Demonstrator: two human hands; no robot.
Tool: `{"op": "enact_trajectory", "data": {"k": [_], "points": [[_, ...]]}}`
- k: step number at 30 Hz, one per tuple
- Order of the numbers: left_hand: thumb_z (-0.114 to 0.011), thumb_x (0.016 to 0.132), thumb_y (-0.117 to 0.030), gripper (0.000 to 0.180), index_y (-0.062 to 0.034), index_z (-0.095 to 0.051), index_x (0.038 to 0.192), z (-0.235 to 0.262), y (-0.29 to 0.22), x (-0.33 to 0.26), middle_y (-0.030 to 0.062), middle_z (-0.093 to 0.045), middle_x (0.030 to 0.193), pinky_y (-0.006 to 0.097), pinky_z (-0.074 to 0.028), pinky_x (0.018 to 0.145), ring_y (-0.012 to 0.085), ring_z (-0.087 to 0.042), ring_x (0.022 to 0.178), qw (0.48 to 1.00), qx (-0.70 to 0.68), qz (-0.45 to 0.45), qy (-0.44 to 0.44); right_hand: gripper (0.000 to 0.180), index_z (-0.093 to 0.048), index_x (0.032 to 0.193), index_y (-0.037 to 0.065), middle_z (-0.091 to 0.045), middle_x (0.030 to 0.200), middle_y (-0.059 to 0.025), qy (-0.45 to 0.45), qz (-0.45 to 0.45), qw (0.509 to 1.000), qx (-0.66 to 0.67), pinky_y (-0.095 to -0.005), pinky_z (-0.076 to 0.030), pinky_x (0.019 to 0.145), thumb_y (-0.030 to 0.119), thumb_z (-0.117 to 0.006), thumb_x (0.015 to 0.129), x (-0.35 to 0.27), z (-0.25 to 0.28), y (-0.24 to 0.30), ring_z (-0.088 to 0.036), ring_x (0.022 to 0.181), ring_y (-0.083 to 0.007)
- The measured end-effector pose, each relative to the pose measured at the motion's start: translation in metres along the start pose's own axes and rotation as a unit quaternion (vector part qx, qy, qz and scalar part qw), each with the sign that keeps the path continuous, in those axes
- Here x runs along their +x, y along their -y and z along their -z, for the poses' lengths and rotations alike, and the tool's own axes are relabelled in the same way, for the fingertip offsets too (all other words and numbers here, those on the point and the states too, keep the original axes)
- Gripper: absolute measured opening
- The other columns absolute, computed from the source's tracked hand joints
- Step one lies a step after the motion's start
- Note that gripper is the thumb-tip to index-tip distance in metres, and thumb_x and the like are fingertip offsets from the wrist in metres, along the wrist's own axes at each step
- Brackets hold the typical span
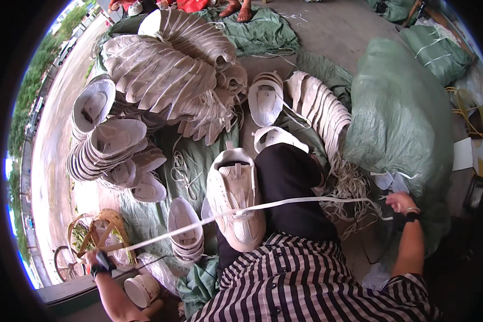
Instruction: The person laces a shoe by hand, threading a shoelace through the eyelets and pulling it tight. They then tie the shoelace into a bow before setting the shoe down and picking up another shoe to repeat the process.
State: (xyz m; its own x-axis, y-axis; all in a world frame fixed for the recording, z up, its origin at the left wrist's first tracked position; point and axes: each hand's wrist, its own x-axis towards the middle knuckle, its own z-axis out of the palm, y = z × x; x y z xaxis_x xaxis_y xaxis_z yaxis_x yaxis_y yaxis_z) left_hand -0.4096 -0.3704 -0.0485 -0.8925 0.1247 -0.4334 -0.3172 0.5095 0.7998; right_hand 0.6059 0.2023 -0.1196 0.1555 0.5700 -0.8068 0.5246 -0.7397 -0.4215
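Observation:
A beige sneaker upper (233,188) rests on my lap, toe toward me and tongue standing up. One long off-white shoelace (166,233) stretches across its front from one hand to the other, passing over the eyelet area. Far out to the left, my left hand (95,261) is closed on one end of it. On the right, my right hand (400,203) is closed in a pinch at its other end, where the lace curls in a small loop. Whether the lace runs through any eyelet cannot be made out.
Large curved stacks of nested shoe uppers (161,75) lie ahead and left. Another row (322,107) leans by a big green sack (402,112) at right. Loose laces (349,188) hang beside my knee. A woven basket (110,228) and white tub (139,290) stand left. Someone's feet (241,12) show ahead.

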Motion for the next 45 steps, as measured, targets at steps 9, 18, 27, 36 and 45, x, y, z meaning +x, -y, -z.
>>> {"op": "enact_trajectory", "data": {"k": [9,18,27,36,45], "points": [[-0.046,0.089,-0.021,0.028,-0.0057,-0.062,0.107,-0.031,0.022,-0.024,-0.0004,-0.047,0.067,0.025,-0.043,0.052,0.0090,-0.048,0.057,0.818,0.345,-0.392,-0.243,0.025,-0.055,0.090,0.005,-0.055,0.049,-0.0118,0.163,0.238,0.957,-0.042,-0.0294,-0.039,0.036,0.029,-0.050,0.091,-0.020,-0.100,0.087,-0.053,0.040,-0.0196],[-0.052,0.095,-0.023,0.020,-0.0042,-0.057,0.089,-0.434,-0.085,-0.338,-0.0003,-0.058,0.076,0.024,-0.043,0.058,0.0075,-0.050,0.065,0.902,-0.060,-0.284,0.319,0.028,-0.041,0.113,0.000,-0.058,0.069,-0.0144,0.322,0.527,0.778,-0.113,-0.0378,-0.048,0.058,0.006,-0.047,0.087,-0.184,-0.299,0.245,-0.060,0.064,-0.0295],[-0.054,0.092,-0.020,0.024,0.0011,-0.063,0.086,-0.391,-0.043,-0.348,0.0156,-0.058,0.075,0.034,-0.047,0.062,0.0204,-0.059,0.068,0.853,0.245,-0.266,0.375,0.009,-0.060,0.095,-0.001,-0.062,0.079,-0.0084,0.205,0.607,0.767,-0.028,-0.0242,-0.049,0.059,0.004,-0.055,0.090,-0.175,-0.327,0.235,-0.060,0.061,-0.0119],[-0.055,0.093,-0.009,0.014,0.0021,-0.062,0.095,-0.403,-0.044,-0.353,0.0012,-0.062,0.079,0.020,-0.043,0.061,0.0061,-0.053,0.066,0.911,-0.040,-0.228,0.341,0.025,-0.050,0.112,0.003,-0.060,0.074,-0.0158,0.023,0.742,0.651,-0.157,-0.0407,-0.050,0.058,0.009,-0.052,0.088,-0.185,-0.336,0.213,-0.063,0.070,-0.0335],[-0.065,0.088,-0.015,0.013,-0.0017,-0.063,0.089,-0.401,-0.032,-0.343,-0.0053,-0.059,0.079,0.016,-0.039,0.065,0.0022,-0.049,0.071,0.900,-0.051,-0.120,0.416,0.012,-0.053,0.078,0.005,-0.058,0.058,-0.0142,0.181,0.583,0.744,-0.271,-0.0390,-0.049,0.052,0.013,-0.056,0.087,-0.199,-0.326,0.170,-0.064,0.062,-0.0321]]}}
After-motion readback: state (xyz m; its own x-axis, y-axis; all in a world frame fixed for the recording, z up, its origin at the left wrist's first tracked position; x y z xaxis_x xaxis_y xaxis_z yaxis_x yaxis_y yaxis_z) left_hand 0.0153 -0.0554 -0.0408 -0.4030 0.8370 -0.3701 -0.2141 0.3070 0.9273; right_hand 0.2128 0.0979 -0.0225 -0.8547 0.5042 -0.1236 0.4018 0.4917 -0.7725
